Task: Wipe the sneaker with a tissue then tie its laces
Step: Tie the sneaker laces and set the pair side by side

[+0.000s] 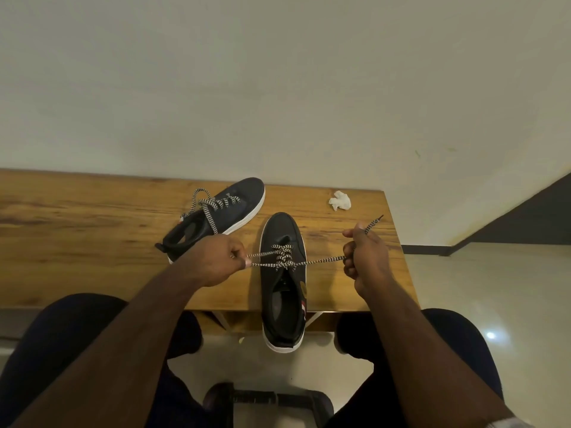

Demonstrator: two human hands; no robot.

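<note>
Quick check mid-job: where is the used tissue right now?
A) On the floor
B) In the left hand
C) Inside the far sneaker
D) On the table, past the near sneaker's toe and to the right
D: the crumpled tissue lies on the table, while the left hand and right hand each grip a lace end of the near sneaker.

I see a black sneaker [282, 282] with white sole, black-and-white chevron laces [282, 257], white tissue [340, 200] at one o'clock, brown wood-grain table [92, 236].
</note>
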